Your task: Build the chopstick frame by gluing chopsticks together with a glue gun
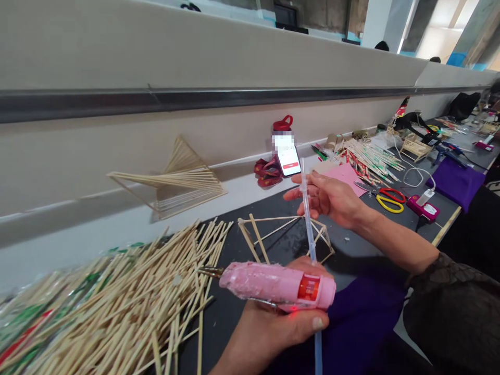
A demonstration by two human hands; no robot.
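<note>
The gun (269, 285) sits in the left hand (273, 329) above the desk (224, 317), its nozzle (211, 271) toward the loose sticks (167, 281); if hot, a dip could smear glue there. The glue stick (308, 221) seems to pass behind it. The right hand (332, 198) is loosely spread at that stick; whether it grips, I cannot tell, so a slip is possible. The frame (259, 238) beyond could be knocked by a careless swing.

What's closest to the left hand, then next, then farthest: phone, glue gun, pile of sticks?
From the left hand, head view:
1. Glue gun: held in it.
2. Pile of sticks: left of it.
3. Phone: farther away, at the back.
</note>
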